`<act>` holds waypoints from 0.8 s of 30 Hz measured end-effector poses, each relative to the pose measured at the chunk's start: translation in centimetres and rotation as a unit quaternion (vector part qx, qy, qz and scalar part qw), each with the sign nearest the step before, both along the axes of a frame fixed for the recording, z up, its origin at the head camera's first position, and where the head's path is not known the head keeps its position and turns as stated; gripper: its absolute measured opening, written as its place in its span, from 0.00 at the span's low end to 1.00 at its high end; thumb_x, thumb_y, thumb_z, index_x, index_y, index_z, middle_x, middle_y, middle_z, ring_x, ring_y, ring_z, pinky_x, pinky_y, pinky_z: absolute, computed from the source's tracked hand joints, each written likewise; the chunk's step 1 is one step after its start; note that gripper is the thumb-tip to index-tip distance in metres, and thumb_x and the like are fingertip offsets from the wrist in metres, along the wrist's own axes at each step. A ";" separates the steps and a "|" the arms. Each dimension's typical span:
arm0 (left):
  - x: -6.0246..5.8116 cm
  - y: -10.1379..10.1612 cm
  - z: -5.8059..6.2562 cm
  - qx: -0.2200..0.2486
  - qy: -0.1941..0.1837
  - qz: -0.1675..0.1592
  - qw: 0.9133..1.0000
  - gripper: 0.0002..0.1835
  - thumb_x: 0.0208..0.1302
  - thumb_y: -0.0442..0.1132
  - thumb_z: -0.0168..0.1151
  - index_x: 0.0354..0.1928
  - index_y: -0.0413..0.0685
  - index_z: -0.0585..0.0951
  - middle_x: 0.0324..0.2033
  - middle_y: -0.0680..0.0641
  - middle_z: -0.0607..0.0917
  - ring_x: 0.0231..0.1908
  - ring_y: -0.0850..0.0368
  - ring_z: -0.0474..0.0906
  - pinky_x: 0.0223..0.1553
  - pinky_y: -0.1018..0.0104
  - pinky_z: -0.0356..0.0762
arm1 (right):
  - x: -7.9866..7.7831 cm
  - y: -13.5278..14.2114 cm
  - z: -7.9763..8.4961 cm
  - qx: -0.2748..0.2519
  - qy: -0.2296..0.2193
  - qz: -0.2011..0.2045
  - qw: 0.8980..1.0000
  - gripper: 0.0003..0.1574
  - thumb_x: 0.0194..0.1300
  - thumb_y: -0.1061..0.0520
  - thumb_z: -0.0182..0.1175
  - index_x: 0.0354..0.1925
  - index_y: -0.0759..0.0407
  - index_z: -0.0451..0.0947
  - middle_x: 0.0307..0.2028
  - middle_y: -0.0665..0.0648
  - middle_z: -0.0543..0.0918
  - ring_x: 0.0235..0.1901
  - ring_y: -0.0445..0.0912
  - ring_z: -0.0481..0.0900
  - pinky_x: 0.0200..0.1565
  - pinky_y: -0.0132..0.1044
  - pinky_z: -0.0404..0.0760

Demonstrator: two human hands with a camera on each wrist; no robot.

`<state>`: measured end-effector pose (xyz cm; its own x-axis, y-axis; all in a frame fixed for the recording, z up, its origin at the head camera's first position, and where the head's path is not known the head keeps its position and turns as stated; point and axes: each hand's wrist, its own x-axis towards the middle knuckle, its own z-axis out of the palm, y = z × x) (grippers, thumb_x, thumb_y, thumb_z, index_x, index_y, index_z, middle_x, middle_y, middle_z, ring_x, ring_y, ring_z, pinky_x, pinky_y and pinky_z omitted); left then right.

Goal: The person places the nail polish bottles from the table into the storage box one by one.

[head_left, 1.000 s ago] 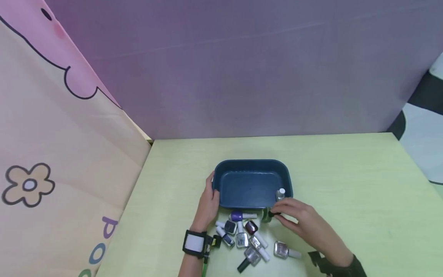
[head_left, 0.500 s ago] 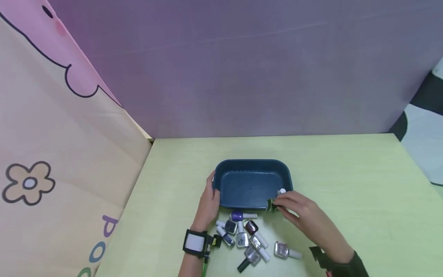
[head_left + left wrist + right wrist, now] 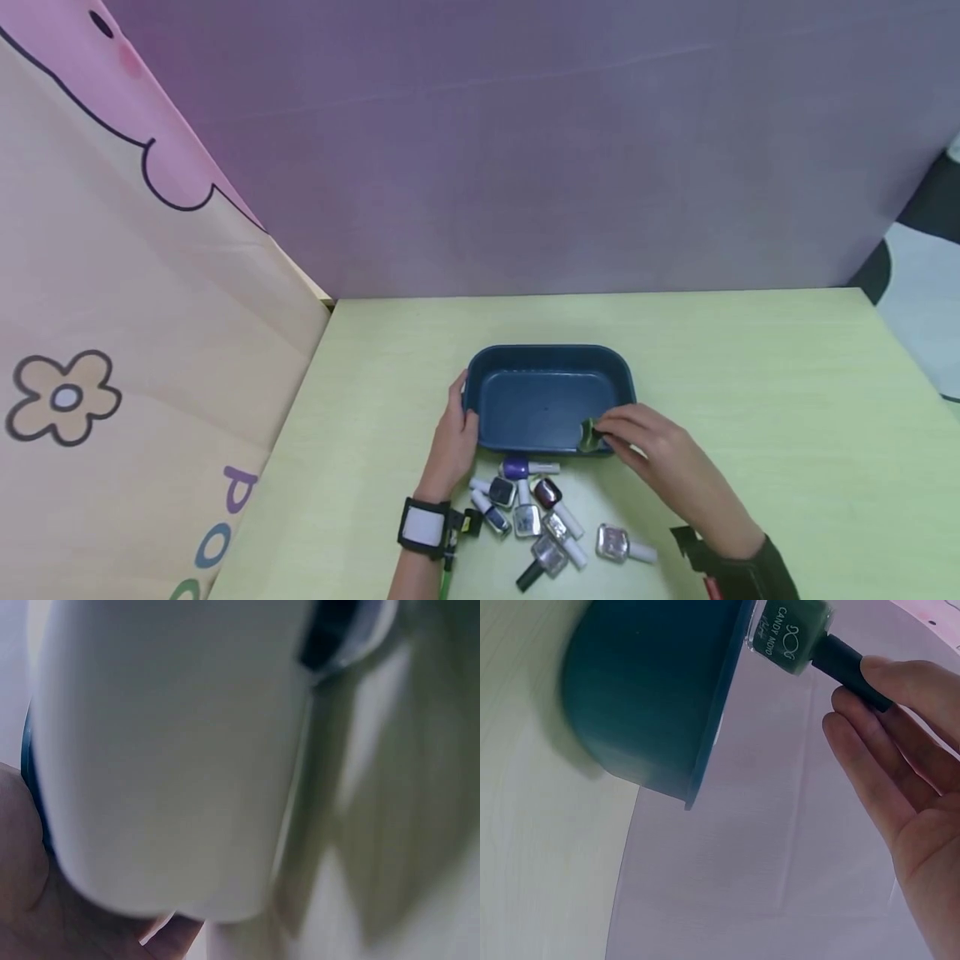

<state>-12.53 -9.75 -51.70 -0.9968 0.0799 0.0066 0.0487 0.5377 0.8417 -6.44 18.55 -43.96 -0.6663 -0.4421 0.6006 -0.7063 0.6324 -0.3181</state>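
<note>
My right hand point(image 3: 648, 437) pinches a green nail polish bottle point(image 3: 589, 437) by its black cap, over the near right rim of a dark blue plastic bin point(image 3: 525, 408). In the right wrist view, the bottle point(image 3: 791, 634) has white lettering, and thumb and fingertips close on the cap point(image 3: 851, 673) beside the bin wall point(image 3: 649, 697). My left hand point(image 3: 452, 437) holds the bin's left end, thumb at the rim. A pale, blurred nail polish cap point(image 3: 172, 757) fills much of the left wrist view, with part of the left hand point(image 3: 22, 855) at lower left.
Several nail polish bottles lie in front of the bin, among them a purple one point(image 3: 515, 467), a dark red one point(image 3: 547, 492) and a black-capped glitter one point(image 3: 550, 554). Another glitter bottle point(image 3: 612, 542) lies apart on the right. A purple backdrop point(image 3: 570, 183) stands behind the table point(image 3: 750, 375).
My right hand has raised the green nail polish bottle from in front of the bin to over its rim. The white-capped bottle inside is now hidden behind that hand. The left hand stays put.
</note>
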 end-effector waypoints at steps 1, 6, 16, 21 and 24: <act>0.0 0.0 0.0 0.000 -0.001 0.001 1.000 0.31 0.68 0.41 0.39 0.70 0.71 0.47 0.67 0.54 0.59 0.59 0.59 0.64 0.56 0.56 0.63 | -0.1 0.0 0.0 0.000 -0.001 -0.002 1.000 0.16 0.50 0.62 0.62 0.41 0.58 0.79 0.41 0.52 0.80 0.41 0.43 0.77 0.47 0.25 0.69; -0.1 -0.1 -0.1 0.003 0.001 -0.001 1.000 0.31 0.68 0.40 0.39 0.70 0.70 0.47 0.67 0.54 0.59 0.61 0.58 0.61 0.58 0.56 0.62 | -0.5 0.1 -0.3 0.015 0.000 -0.012 1.000 0.20 0.44 0.65 0.65 0.41 0.59 0.80 0.41 0.52 0.80 0.42 0.43 0.77 0.47 0.24 0.69; 0.3 0.0 0.0 0.010 0.005 -0.007 1.000 0.31 0.68 0.40 0.39 0.70 0.71 0.47 0.67 0.56 0.59 0.61 0.59 0.61 0.57 0.56 0.62 | -0.7 0.1 -1.3 0.020 -0.006 -0.018 1.000 0.21 0.42 0.67 0.65 0.40 0.60 0.80 0.40 0.54 0.80 0.41 0.44 0.77 0.47 0.23 0.68; 0.5 -0.2 0.2 0.016 0.003 -0.011 1.000 0.31 0.69 0.40 0.39 0.69 0.72 0.47 0.67 0.56 0.59 0.62 0.59 0.60 0.58 0.56 0.61 | -0.7 0.0 -1.6 0.017 -0.014 -0.029 0.999 0.21 0.41 0.68 0.67 0.39 0.60 0.80 0.40 0.53 0.79 0.41 0.43 0.76 0.45 0.24 0.70; 0.6 -0.2 0.3 0.017 0.000 -0.012 1.000 0.31 0.69 0.40 0.39 0.70 0.72 0.47 0.67 0.56 0.59 0.60 0.59 0.62 0.57 0.56 0.63 | -0.7 0.0 -2.0 0.030 -0.023 -0.034 0.999 0.20 0.41 0.68 0.66 0.38 0.59 0.80 0.39 0.53 0.79 0.41 0.44 0.75 0.44 0.29 0.73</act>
